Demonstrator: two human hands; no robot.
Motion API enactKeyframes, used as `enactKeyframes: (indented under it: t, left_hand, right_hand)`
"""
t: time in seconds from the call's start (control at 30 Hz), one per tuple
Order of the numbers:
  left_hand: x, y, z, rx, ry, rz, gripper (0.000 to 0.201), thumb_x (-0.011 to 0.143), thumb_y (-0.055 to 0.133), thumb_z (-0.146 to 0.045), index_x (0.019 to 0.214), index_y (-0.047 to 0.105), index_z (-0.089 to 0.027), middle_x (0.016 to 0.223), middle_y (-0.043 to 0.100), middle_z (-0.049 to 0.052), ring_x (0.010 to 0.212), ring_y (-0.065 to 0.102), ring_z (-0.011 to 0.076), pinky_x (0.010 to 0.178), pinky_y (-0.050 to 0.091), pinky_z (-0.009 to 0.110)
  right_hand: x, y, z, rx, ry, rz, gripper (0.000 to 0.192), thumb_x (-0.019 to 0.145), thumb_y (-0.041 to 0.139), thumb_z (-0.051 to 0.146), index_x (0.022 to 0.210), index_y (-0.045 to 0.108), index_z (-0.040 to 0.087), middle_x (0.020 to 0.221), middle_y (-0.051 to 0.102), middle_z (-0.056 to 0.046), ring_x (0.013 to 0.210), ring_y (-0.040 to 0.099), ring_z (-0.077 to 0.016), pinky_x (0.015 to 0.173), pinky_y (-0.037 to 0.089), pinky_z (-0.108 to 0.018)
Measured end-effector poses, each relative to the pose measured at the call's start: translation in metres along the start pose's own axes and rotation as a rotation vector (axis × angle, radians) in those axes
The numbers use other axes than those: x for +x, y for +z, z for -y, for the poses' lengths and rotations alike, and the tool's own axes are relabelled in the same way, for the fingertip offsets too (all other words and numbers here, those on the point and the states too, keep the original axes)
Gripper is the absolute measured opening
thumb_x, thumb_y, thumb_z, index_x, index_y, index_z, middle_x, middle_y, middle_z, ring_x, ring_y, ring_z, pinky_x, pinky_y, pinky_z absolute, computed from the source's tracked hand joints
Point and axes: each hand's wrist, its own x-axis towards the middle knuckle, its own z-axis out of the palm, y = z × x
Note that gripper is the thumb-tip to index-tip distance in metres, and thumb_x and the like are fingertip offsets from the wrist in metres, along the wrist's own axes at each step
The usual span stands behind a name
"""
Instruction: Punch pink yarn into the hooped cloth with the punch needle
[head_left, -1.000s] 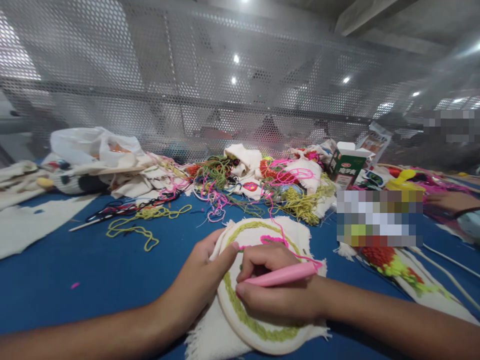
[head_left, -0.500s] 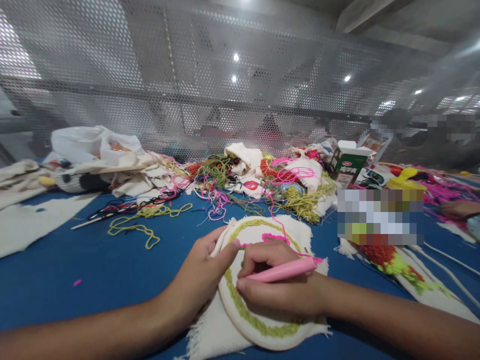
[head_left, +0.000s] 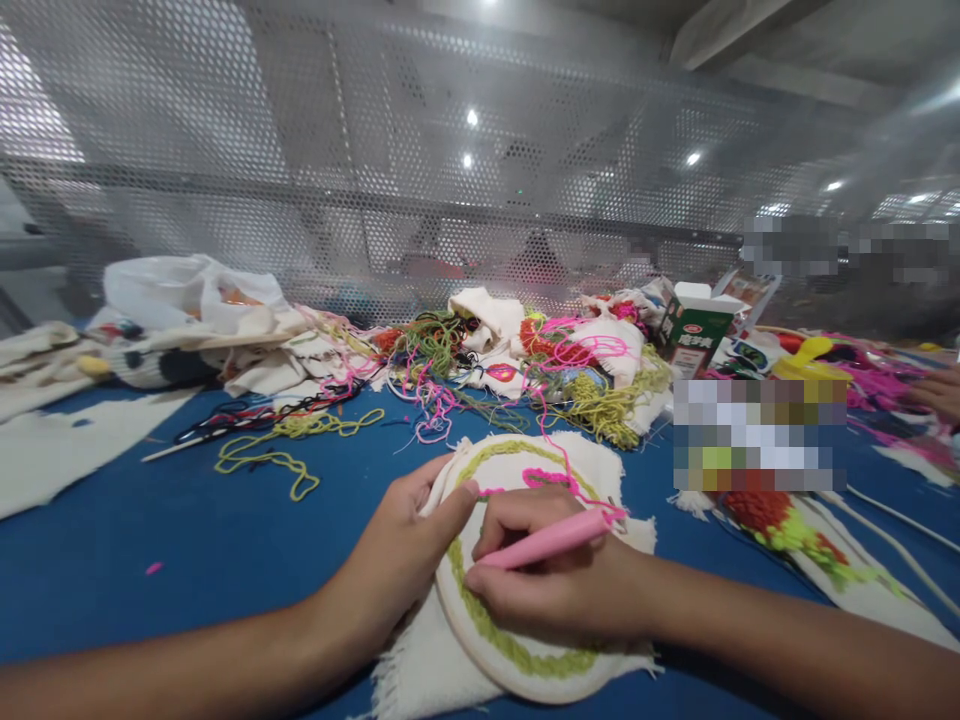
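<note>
The work in hand looks like punch stitching on a hoop (head_left: pixel 480 640), which lies low in the middle of the frame on a blue desk (head_left: pixel 150 560). The hoop holds a pale cloth (head_left: pixel 420 670) with a green ring of loops (head_left: pixel 517 660) and a small pink patch (head_left: pixel 547 478) near its upper edge.

The left hand (head_left: pixel 397 560) rests on the left rim of the hoop, fingers curled over it and the thumb pressed on the cloth, so it holds the hoop flat. The right hand (head_left: pixel 555 570) is closed around a pink needle pen (head_left: pixel 544 541), with the tip pointing left, just beside the left thumb. A pink yarn (head_left: pixel 570 480) runs from the back end of the pen up toward the pile of yarn (head_left: pixel 570 380) in the middle of the frame.

I judge that the pink filling is only begun. The next stitch calls for a steady hoop, a slack yarn and a tip placed close to the last loop.

At the right edge another person's hand (head_left: pixel 937 392) lies near more yarn.
</note>
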Motion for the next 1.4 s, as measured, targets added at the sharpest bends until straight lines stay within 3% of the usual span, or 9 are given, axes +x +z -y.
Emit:
enactKeyframes:
  t: [0.5, 0.8, 1.17, 1.4]
  left_hand:
    - [0.0001, -0.0004, 0.0011, -0.015, -0.038, -0.006, 0.038, 0.077, 0.053, -0.031, 0.112, 0.055, -0.016, 0.108, 0.065, 0.006, 0.102, 0.057, 0.0259, 0.077, 0.048, 0.030]
    - [-0.0009, 0.0013, -0.0015, -0.035, -0.069, 0.008, 0.038, 0.077, 0.054, -0.031, 0.111, 0.055, -0.014, 0.103, 0.067, 0.008, 0.096, 0.060, 0.0267, 0.071, 0.049, 0.031]
    - [0.0004, -0.0004, 0.0011, -0.008, -0.051, -0.004, 0.030, 0.076, 0.055, -0.031, 0.101, 0.058, -0.014, 0.095, 0.068, 0.007, 0.089, 0.062, 0.0253, 0.070, 0.048, 0.030]
    - [0.0023, -0.0007, 0.0030, -0.012, -0.037, -0.009, 0.035, 0.077, 0.055, -0.030, 0.108, 0.056, -0.015, 0.098, 0.068, 0.007, 0.092, 0.060, 0.0242, 0.072, 0.047, 0.030]
  right_hand:
    - [0.0012, -0.0030, -0.0015, 0.121, 0.137, -0.078, 0.022, 0.068, 0.051, 0.020, 0.052, 0.035, 0.018, 0.050, 0.038, 0.005, 0.049, 0.033, -0.0060, 0.044, 0.026, -0.018]
    - [0.0006, -0.0044, -0.0010, 0.369, 0.228, -0.060, 0.022, 0.068, 0.052, 0.022, 0.053, 0.035, 0.018, 0.048, 0.036, 0.006, 0.045, 0.031, -0.0054, 0.041, 0.026, -0.018]
    - [0.0001, -0.0053, -0.0044, 0.390, 0.226, -0.103, 0.018, 0.067, 0.051, 0.020, 0.053, 0.039, 0.017, 0.049, 0.039, 0.005, 0.048, 0.034, -0.0065, 0.044, 0.026, -0.020]
    - [0.0015, -0.0053, -0.0043, 0.412, 0.208, -0.131, 0.016, 0.064, 0.051, 0.021, 0.052, 0.042, 0.018, 0.051, 0.041, 0.004, 0.051, 0.037, -0.0079, 0.047, 0.029, -0.021]
